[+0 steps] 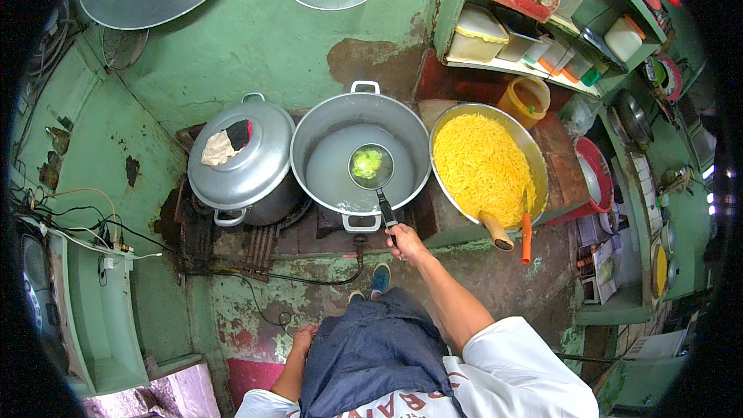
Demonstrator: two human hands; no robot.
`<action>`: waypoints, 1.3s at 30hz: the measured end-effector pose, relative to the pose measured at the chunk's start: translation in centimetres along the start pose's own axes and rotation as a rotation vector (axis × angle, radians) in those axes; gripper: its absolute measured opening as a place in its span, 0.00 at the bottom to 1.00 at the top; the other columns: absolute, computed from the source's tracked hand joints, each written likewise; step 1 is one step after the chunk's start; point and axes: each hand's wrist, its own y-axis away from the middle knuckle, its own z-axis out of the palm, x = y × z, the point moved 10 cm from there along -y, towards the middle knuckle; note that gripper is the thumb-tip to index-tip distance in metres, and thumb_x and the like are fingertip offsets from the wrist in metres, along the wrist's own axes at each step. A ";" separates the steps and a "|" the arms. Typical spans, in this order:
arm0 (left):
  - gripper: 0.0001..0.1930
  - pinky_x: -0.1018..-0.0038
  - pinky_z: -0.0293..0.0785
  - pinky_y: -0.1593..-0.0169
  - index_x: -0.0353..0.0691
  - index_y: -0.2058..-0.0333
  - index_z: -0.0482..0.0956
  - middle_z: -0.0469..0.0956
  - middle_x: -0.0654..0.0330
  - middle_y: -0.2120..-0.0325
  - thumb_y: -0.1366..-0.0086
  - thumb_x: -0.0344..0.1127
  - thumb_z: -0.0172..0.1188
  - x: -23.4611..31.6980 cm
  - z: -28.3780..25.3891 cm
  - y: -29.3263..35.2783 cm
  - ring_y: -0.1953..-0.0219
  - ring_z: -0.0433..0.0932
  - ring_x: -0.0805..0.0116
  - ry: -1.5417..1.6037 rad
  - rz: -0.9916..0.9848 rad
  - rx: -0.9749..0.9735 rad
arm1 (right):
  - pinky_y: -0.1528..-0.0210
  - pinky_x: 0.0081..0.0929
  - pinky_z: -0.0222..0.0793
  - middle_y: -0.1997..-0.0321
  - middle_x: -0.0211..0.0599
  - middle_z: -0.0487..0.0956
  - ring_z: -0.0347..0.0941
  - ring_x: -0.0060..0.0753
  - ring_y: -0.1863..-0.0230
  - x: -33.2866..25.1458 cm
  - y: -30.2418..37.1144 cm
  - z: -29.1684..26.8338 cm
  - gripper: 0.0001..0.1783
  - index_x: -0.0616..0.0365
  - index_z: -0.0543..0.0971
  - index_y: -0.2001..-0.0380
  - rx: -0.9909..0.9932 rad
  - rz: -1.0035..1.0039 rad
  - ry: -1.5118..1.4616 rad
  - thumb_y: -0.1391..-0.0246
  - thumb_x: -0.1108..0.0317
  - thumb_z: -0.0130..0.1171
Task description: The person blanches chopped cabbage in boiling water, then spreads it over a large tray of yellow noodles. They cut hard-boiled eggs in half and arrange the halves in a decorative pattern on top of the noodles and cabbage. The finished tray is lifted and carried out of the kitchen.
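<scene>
My right hand [407, 243] is closed round the black handle of a small mesh strainer [382, 178]. The strainer's round head is over the large grey pot [299, 174], with a clump of light green shredded vegetable [367, 162] in it. Cloudy liquid [329, 166] fills much of the pot; whether the mesh touches it I cannot tell. My left hand [304, 335] hangs low beside the dark apron, away from the pot, its fingers partly hidden.
A lidded pot [255, 162] with cloths on top stands left of the open one. To the right, a metal basin [542, 178] holds yellow noodle-like strands, with a wooden and an orange handle at its rim. A yellow bucket [511, 108] and shelves [495, 66] stand behind. A hose [309, 282] runs in front.
</scene>
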 end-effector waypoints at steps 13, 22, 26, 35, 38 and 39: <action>0.13 0.74 0.72 0.51 0.34 0.59 0.81 0.82 0.58 0.61 0.38 0.35 0.55 0.2 -0.6 0.1 0.58 0.78 0.69 -0.054 0.088 0.009 | 0.87 0.22 0.48 0.80 0.26 0.69 0.58 0.19 0.88 0.2 0.0 0.1 0.16 0.58 0.71 0.58 0.001 0.000 -0.013 0.39 0.57 0.43; 0.16 0.74 0.69 0.57 0.35 0.60 0.82 0.80 0.60 0.66 0.38 0.42 0.57 -0.1 -1.4 0.0 0.63 0.75 0.69 -0.172 0.092 0.074 | 0.85 0.30 0.60 0.83 0.34 0.73 0.64 0.27 0.88 -7.5 1.8 -0.6 0.15 0.63 0.73 0.73 0.174 -0.209 0.135 0.44 0.60 0.48; 0.16 0.73 0.70 0.56 0.36 0.60 0.82 0.80 0.59 0.65 0.38 0.43 0.57 -0.5 -1.5 -1.9 0.62 0.76 0.67 -0.273 0.173 0.062 | 0.88 0.21 0.50 0.83 0.26 0.67 0.56 0.18 0.89 -18.4 7.2 0.4 0.11 0.58 0.70 0.63 0.023 -0.401 -0.039 0.40 0.61 0.48; 0.14 0.72 0.72 0.52 0.34 0.57 0.79 0.80 0.57 0.58 0.35 0.38 0.56 1.5 -0.8 -2.6 0.56 0.79 0.67 -0.315 0.129 -0.049 | 0.88 0.21 0.52 0.83 0.26 0.68 0.58 0.18 0.88 -24.7 9.9 3.1 0.09 0.53 0.69 0.62 -0.021 -0.588 -0.057 0.38 0.60 0.49; 0.13 0.72 0.73 0.52 0.33 0.56 0.76 0.80 0.57 0.59 0.35 0.35 0.55 1.9 -0.6 -2.7 0.56 0.79 0.67 -0.026 0.090 -0.027 | 0.89 0.18 0.50 0.82 0.24 0.67 0.56 0.16 0.89 -17.1 6.3 4.3 0.09 0.52 0.70 0.61 0.012 -0.452 -0.091 0.38 0.60 0.49; 0.12 0.72 0.73 0.51 0.32 0.56 0.76 0.80 0.57 0.59 0.35 0.34 0.55 0.8 -0.8 -2.8 0.56 0.79 0.66 0.150 -0.020 0.000 | 0.89 0.19 0.50 0.82 0.25 0.67 0.56 0.16 0.89 -14.3 5.1 4.6 0.09 0.54 0.70 0.61 0.004 -0.344 -0.086 0.38 0.60 0.50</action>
